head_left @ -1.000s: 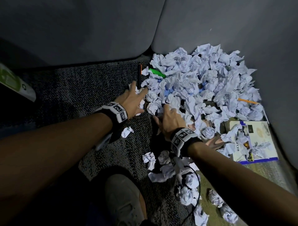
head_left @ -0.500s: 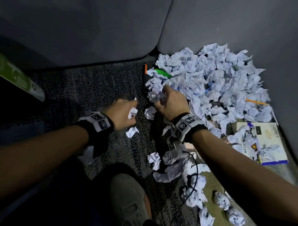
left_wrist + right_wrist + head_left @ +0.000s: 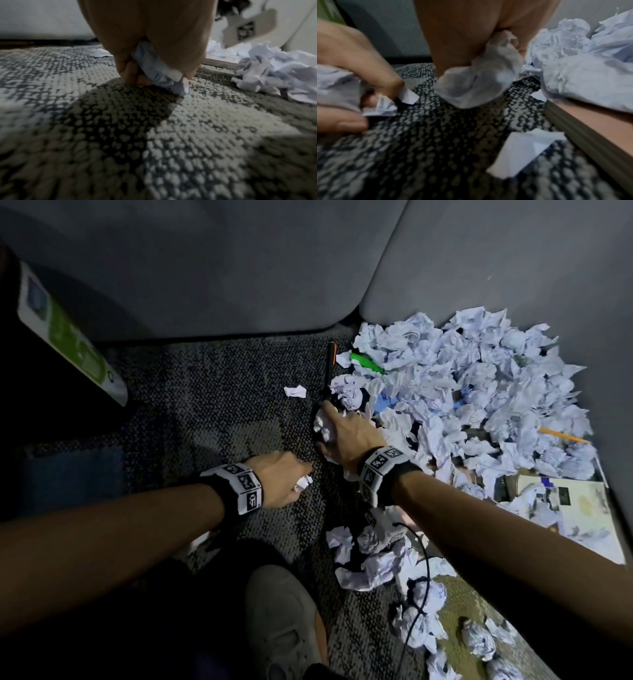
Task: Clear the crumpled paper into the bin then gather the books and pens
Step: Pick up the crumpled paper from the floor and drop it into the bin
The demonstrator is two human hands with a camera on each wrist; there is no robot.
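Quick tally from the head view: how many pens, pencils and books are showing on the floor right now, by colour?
Green pen: 1
Black pen with orange end: 1
Yellow pencil: 1
Book, partly under paper: 1
Total: 4 showing; the crumpled paper may hide more.

Head view aimed steeply down at carpet (image 3: 212, 412), wrist views held low and close, carpet shared by all.
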